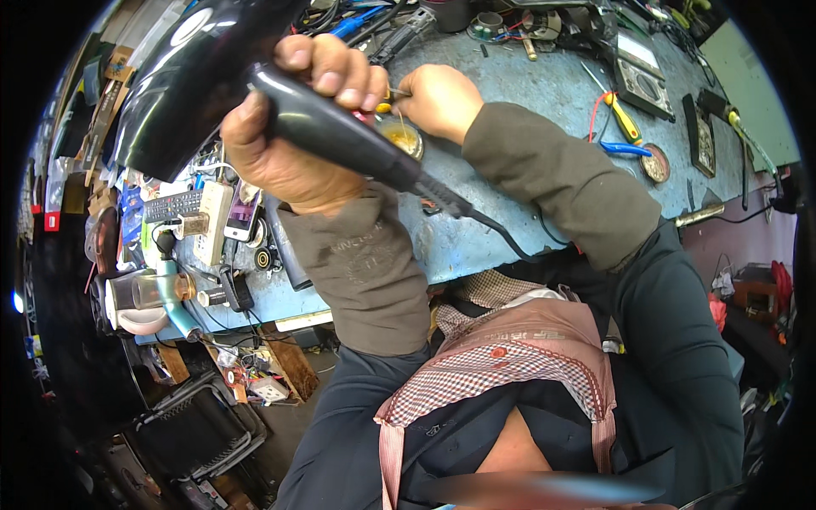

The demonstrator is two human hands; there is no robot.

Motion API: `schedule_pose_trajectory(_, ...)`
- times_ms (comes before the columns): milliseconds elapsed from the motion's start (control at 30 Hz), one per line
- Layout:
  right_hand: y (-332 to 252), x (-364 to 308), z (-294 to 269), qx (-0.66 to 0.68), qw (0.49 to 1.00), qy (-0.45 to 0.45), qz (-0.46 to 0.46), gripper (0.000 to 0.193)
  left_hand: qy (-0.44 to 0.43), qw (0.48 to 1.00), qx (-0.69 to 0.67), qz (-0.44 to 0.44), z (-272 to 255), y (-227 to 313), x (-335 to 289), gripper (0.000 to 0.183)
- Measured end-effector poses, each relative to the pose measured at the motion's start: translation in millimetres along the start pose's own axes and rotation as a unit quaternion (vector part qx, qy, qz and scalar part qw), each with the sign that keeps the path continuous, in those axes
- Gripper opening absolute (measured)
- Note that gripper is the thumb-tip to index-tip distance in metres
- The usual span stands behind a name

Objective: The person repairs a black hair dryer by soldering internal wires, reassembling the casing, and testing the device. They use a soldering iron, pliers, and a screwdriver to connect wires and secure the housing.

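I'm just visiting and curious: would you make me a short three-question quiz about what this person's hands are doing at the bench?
1. True or false: the left hand grips a black hair-dryer-shaped blower by its handle.
2. Where is the right hand?
A. resting in the lap
B. over the blue workbench, pinching something small beside a small round tin
C. on the yellow-handled screwdriver
3. Fill in: a black ____ runs from the bottom of the blower's handle down toward the person's body.

Key
1. True.
2. B; what the fingers pinch is too small to tell.
3. Cord.
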State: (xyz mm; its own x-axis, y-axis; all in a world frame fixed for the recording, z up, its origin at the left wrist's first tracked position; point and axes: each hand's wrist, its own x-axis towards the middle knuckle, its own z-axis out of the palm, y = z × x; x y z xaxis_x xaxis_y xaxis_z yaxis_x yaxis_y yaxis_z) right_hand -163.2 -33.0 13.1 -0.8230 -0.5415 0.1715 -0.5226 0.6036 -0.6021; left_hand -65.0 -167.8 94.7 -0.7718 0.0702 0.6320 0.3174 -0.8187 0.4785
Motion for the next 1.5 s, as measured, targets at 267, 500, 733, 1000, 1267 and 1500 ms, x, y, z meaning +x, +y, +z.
schedule_pose_trajectory(267, 20.9, 7.0, 7.8, 0.009, 0.999, 0.006, -0.032, 0.026, 0.077, 0.994, 0.066, -0.031, 16.4, -24.6, -0.5, 0.045)
schedule_pose_trajectory(500, 31.4, -48.4, -91.5, 0.338, 0.925, 0.070, 0.159, 0.020, 0.142, 0.973, 0.154, -0.096, 34.5, -54.9, -0.2, 0.040)
schedule_pose_trajectory(733, 28.6, -138.9, -131.3, 0.524, 0.830, 0.158, 0.106, 0.017, 0.162, 0.956, 0.143, -0.196, 41.0, -106.8, -7.6, 0.031)
schedule_pose_trajectory(1000, 5.7, -151.6, -131.7, 0.513, 0.833, 0.203, 0.039, 0.017, 0.143, 0.953, 0.138, -0.229, 41.8, -134.2, -15.3, 0.042)
schedule_pose_trajectory(1267, 13.1, -142.8, -120.1, 0.531, 0.822, 0.190, 0.073, 0.012, 0.151, 0.948, 0.110, -0.257, 40.9, -144.9, -18.4, 0.056)
schedule_pose_trajectory(1500, 43.6, -139.3, -112.4, 0.606, 0.776, 0.165, 0.059, 0.015, 0.185, 0.943, 0.089, -0.260, 33.6, -147.8, -18.4, 0.030)
